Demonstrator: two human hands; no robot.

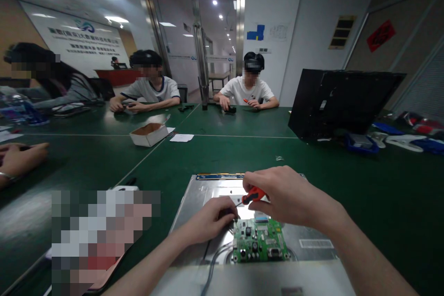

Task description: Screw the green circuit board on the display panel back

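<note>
My right hand grips a screwdriver with a red and black handle. Its thin shaft slants down to the left, toward the fingertips of my left hand. Those fingers are pinched together by the upper left corner of a green circuit board; whatever they hold is hidden. The board lies on a silver metal panel, the back of a flat screen by its look. A grey cable runs from the board's left side toward me. Along the panel's far edge is a blue strip, partly behind my right hand.
A black monitor casing stands at the right, near a blue tray. An open white box and a paper lie beyond the panel on the green table. Several people sit around it; a co-worker's hand is at left.
</note>
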